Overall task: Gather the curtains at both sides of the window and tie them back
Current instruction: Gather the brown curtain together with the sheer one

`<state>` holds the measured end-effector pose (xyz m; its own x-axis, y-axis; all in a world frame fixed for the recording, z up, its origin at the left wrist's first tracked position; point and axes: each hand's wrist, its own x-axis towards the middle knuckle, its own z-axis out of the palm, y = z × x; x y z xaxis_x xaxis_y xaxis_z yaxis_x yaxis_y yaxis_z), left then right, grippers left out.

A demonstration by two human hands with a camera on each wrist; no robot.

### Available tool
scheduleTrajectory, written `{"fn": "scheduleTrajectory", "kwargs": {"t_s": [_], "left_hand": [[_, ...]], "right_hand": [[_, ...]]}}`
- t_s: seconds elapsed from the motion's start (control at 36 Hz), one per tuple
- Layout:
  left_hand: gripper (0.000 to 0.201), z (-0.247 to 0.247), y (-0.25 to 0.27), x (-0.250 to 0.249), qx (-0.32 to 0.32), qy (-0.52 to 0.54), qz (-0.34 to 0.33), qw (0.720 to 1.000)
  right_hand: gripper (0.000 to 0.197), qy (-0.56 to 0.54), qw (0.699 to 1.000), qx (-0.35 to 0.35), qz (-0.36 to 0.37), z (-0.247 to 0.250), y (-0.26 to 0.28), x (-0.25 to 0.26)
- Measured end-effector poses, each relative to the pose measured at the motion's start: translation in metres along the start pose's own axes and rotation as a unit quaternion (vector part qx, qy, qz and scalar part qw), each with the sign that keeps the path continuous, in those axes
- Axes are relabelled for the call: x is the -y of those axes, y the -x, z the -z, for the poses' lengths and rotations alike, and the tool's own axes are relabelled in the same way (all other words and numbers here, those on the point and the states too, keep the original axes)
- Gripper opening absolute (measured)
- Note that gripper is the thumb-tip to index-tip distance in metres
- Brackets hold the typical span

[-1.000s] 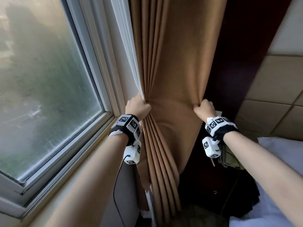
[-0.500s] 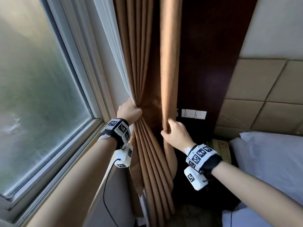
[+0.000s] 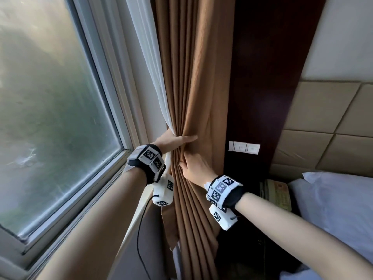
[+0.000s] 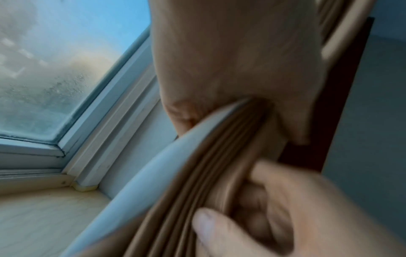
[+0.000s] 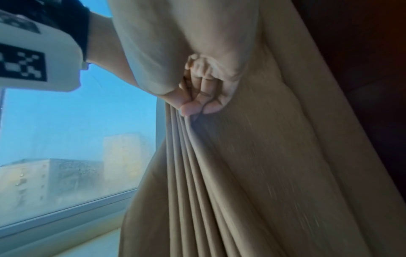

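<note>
The brown curtain (image 3: pixel 193 87) hangs bunched into narrow folds right of the window, with a white sheer curtain (image 3: pixel 149 63) along its left edge. My left hand (image 3: pixel 174 139) holds the bunch at sill height, thumb laid across the front and fingers hidden behind. The folds (image 4: pixel 208 165) run through the crook of that hand. My right hand (image 3: pixel 192 168) sits just below it, and its fingers (image 5: pixel 201 93) curl into the folds (image 5: pixel 219 173). No tie-back shows in any view.
The window pane (image 3: pixel 50 118) and pale sill (image 3: pixel 129 215) lie to the left. A dark wood panel (image 3: pixel 262 77) carries white switches (image 3: pixel 244 147). A telephone (image 3: pixel 276 194), a white pillow (image 3: pixel 333 209) and padded wall tiles (image 3: pixel 323 128) are on the right.
My right hand has swept left from the curtain's far edge to just under my left hand, drawing the spread fabric into one narrow bunch. My left thumb now lies across the front.
</note>
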<state>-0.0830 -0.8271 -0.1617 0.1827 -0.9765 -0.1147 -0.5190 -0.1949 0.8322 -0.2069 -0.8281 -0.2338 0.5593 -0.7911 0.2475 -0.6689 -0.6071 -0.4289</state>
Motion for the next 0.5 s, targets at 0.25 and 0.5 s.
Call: {"fn": "scheduleTrajectory", "kwargs": {"t_s": [0.25,0.5], "left_hand": [[0.041,0.012,-0.008,0.014,-0.101,-0.198,0.011,0.975],[0.048,0.044,-0.017,0.03,-0.155,-0.21,0.061,0.963]], "right_hand": [[0.043,0.03,0.993,0.095,0.061,0.003,-0.002,-0.034],[0.047,0.062,0.982,0.161,-0.076,-0.009,-0.028,-0.122]]}}
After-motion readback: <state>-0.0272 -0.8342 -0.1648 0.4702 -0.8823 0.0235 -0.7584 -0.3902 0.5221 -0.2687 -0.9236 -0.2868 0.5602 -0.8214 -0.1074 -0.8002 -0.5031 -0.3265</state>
